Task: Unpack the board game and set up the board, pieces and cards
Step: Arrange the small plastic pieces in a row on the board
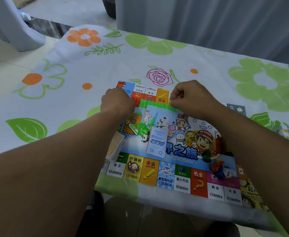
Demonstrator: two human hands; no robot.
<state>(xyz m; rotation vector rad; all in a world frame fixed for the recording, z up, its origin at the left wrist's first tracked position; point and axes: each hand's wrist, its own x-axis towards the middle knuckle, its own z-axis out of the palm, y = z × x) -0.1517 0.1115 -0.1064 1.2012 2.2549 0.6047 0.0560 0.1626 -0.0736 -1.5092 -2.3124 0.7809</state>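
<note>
Head view: game board (167, 175) flat on flowered tablecloth (68, 103), near front edge. Right hand (191, 98) curled, pinching right end of green plastic strip (154, 104) over board's far side. Left hand (117, 104) curled at strip's left end; grip hidden, cannot tell. Blue card stack (157, 142) and loose green pieces (143, 127) mid-board.

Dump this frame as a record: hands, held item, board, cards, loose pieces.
left hand: grips left end of green plastic strip
right hand: pinches its right end
board: flat on floral tablecloth
blue card stack: on board centre
tan card stack: at board's left edge
loose green pieces: on board, left of blue card stack
red and blue pieces: board's near right, beside white die
</note>
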